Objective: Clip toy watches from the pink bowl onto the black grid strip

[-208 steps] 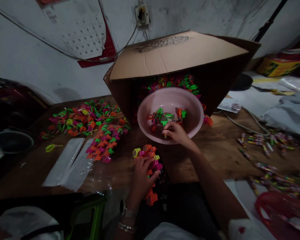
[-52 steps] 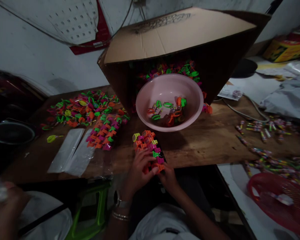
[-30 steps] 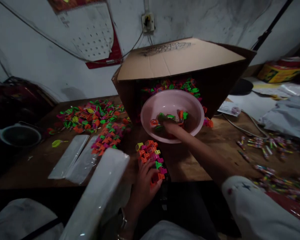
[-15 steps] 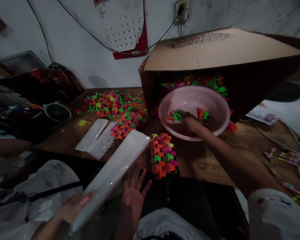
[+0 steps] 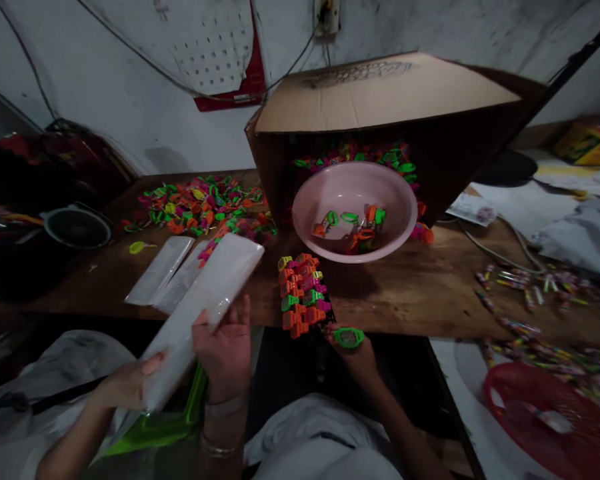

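My left hand (image 5: 226, 347) has its thumb on the near edge of a long white plastic-wrapped packet (image 5: 205, 310), its other fingers behind it. Another person's hand (image 5: 130, 383) holds the packet's lower end. In my right hand (image 5: 353, 350) is a green toy watch (image 5: 349, 337), at the table's front edge. Beside it, rows of orange, green and pink toy watches (image 5: 300, 293) sit on a dark holder. A pink basin (image 5: 355, 253) behind them contains a few loose watches.
A cardboard box (image 5: 380, 100) full of watches stands behind the basin. Loose watches (image 5: 200, 203) and flat white packets (image 5: 160, 270) lie at the left. A red basket (image 5: 555, 420) and small colourful items (image 5: 535, 283) are at the right.
My right hand has come out of the basin to the table's front edge with a green watch. My left hand, earlier open beside the packet, now grips it. The view has shifted right.
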A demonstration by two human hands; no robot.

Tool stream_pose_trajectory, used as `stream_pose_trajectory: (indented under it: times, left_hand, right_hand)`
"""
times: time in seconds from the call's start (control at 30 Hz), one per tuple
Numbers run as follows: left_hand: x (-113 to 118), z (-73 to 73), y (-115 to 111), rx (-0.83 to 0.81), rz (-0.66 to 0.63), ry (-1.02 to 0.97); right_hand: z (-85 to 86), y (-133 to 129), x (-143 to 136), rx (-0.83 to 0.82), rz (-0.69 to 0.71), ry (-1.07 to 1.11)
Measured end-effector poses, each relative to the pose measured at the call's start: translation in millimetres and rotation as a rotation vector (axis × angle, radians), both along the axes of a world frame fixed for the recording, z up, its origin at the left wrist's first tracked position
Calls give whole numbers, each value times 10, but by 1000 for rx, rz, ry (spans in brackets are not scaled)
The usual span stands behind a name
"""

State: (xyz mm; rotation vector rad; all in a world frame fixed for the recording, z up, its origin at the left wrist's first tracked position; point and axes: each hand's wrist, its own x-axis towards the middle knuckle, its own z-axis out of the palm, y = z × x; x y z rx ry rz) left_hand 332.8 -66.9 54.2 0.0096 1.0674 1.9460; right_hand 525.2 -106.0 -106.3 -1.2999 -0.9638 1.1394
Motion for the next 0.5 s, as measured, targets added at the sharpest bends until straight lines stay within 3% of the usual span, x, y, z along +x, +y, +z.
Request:
stream_pose_trajectory:
  times: [0.1, 0.3, 0.4, 0.5]
  left_hand:
    - [24, -75, -50, -1, -22, 78]
    - [104, -214, -256, 2, -137, 184]
    - [34, -239, -424, -64, -259, 87]
    - [-197, -282, -592, -153, -460, -95]
  right_hand:
    - [-110, 23, -75, 12, 1, -1]
    - [-72, 85, -92, 97, 68, -168]
    - [-73, 88, -142, 113, 68, -273]
    - [-102, 104, -222, 161, 36, -330]
